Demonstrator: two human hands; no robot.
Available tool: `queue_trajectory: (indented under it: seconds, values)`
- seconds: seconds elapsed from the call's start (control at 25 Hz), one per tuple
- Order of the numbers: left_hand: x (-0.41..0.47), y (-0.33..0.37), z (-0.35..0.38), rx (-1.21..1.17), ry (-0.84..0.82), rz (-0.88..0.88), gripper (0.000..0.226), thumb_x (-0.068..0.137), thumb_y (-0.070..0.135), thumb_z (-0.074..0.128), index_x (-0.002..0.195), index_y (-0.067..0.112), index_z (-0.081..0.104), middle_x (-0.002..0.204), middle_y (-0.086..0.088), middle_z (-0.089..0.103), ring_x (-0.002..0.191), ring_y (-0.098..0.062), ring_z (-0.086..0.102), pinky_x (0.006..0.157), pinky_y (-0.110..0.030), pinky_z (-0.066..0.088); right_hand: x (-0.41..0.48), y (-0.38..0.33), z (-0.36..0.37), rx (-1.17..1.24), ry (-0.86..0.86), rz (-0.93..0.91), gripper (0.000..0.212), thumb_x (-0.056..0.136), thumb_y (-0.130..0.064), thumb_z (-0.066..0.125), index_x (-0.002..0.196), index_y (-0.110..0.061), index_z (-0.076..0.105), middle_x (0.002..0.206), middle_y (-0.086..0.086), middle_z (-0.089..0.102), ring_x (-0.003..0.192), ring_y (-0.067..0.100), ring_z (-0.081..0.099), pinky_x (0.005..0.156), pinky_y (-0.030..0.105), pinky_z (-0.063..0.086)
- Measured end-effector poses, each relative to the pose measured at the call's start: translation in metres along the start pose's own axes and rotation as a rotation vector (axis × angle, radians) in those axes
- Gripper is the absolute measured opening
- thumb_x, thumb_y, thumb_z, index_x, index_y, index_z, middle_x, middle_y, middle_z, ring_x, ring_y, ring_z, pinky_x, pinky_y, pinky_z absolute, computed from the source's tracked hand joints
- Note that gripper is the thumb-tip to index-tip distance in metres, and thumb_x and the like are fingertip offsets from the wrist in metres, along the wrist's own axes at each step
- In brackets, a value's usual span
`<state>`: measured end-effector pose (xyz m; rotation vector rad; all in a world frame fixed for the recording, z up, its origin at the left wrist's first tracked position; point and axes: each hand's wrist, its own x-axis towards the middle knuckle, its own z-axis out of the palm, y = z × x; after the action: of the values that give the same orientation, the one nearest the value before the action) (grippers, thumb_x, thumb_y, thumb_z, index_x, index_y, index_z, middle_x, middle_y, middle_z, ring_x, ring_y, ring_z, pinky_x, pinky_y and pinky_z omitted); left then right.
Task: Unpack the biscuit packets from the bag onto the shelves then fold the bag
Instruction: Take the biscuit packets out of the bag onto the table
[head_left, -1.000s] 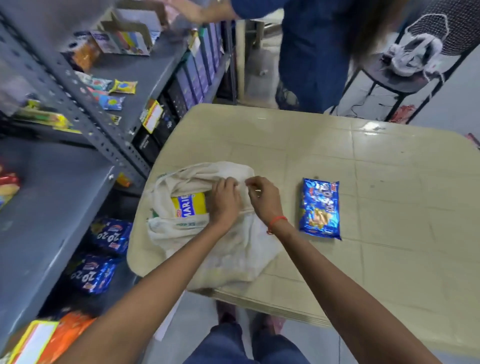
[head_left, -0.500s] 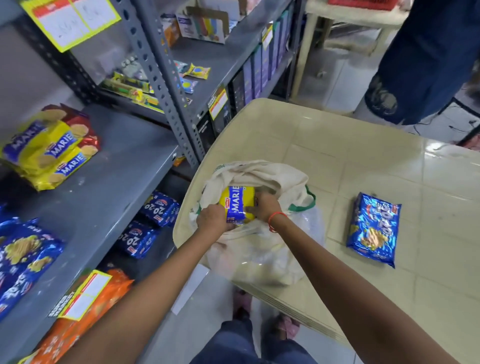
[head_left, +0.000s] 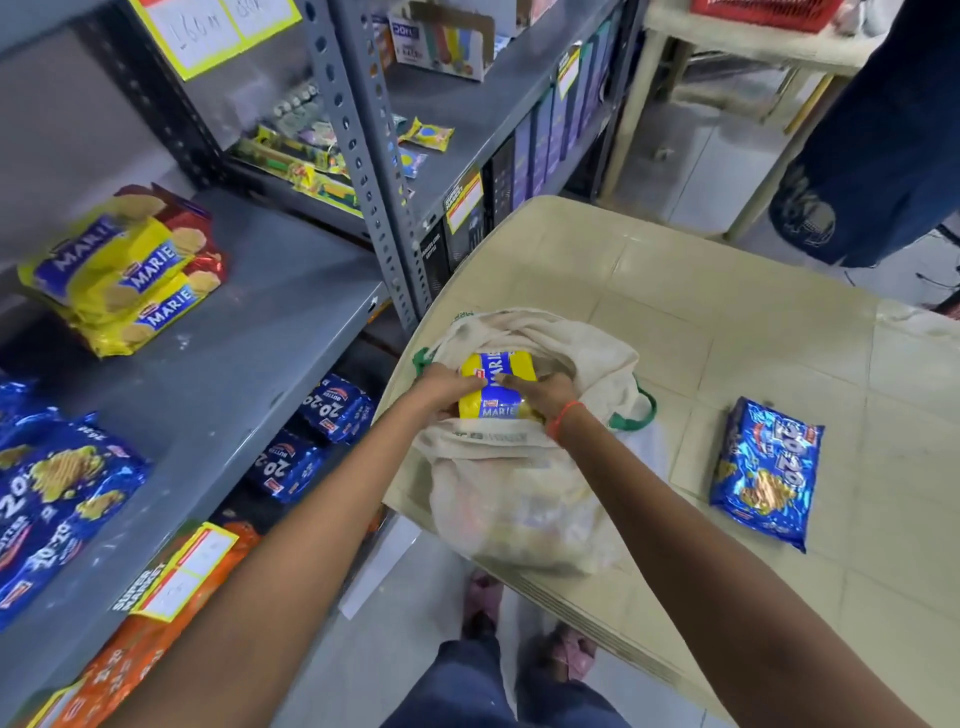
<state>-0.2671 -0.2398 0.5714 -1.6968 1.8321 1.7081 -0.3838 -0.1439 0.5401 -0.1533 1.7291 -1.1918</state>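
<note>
Both hands are at the mouth of the cloth bag (head_left: 524, 467), which lies on the surface (head_left: 727, 322) beside the shelf (head_left: 249, 332). The left hand (head_left: 444, 387) and right hand (head_left: 545, 392) have their fingers closed around a yellow Marie packet (head_left: 496, 387), probably to lift it out. The bag hides whatever else is inside.

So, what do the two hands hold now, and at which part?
Both hands, left hand and right hand, hold the yellow Marie packet by its two sides, at the mouth of the cloth bag.
</note>
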Motion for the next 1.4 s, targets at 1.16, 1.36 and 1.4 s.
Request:
queue_trajectory:
  seconds: [1.16,1.36,1.4]
  values:
    - [-0.09,0.007,0.25,0.679,-0.85,0.096,0.023,0.083,0.005,0.068,0.098,0.015,0.055,0.091,-0.006,0.064,0.081,-0.016,0.063,0.064,-0.026,0.054,-0.144,0.118,-0.259,-0.355,0.044,0.491,0.039,0.081,-0.029,0.072,0.108,-0.005,0.056,0.082,0.01,0.069,0.056,0.017,0.07,0.053,0.031,0.061]
    - [-0.088,-0.01,0.296,0.613,-0.796,0.19,0.057,0.08,-0.005,0.067,0.13,0.007,0.044,0.134,-0.016,0.054,0.124,-0.032,0.053,0.088,-0.043,0.053,-0.152,0.144,-0.273,-0.243,0.193,0.481,0.048,0.083,-0.034,0.068,0.115,-0.002,0.052,0.099,0.014,0.067,0.075,0.025,0.068,0.059,0.031,0.058]
    - [-0.085,-0.008,0.299,0.55,-0.782,0.163,0.058,0.08,-0.005,0.066,0.132,0.008,0.043,0.134,-0.015,0.054,0.124,-0.032,0.053,0.093,-0.044,0.051,-0.15,0.142,-0.274,-0.228,0.238,0.444,0.045,0.084,-0.034,0.067,0.113,-0.003,0.052,0.101,0.014,0.065,0.08,0.026,0.067,0.058,0.03,0.056]
